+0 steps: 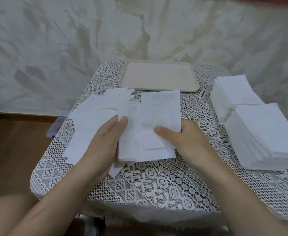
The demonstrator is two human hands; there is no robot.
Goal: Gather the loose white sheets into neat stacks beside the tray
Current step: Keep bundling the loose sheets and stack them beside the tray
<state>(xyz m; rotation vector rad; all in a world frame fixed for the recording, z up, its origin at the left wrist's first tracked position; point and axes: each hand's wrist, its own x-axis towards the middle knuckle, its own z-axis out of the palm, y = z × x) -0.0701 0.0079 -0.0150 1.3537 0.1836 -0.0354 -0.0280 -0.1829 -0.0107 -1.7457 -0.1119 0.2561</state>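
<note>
A white lace tablecloth [156, 184], openwork with rings and diamonds, covers a small table with rounded corners. At its far edge lies a pale beige tray [158, 75], a matte, shallow rectangle with rounded corners and a low rim.

Both hands hold a bunch of sheets [156, 108] in front of the tray, over the middle of the table. The sheets are thin, white, rectangular and faintly embossed, fanned unevenly so their edges step apart. The left hand [105, 142] pinches the bunch at its left edge, thumb flat on top and the other fingers hidden beneath. The right hand [187, 138] grips the right edge the same way, thumb pressed on the top sheet and fingers out of sight below.

More loose sheets [88, 120] lie overlapping on the cloth to the left, some corners jutting towards the tray; their number cannot be told.

Right of the tray stand two squared stacks, touching: a far stack [235, 91] and a thicker near stack [267, 133], each of many sheets.

One plastic box [56, 126] with a blue lid shows past the table's left edge, above a brown wooden floor [12, 150]. The wall [54, 48] behind is pale and blotchy.
</note>
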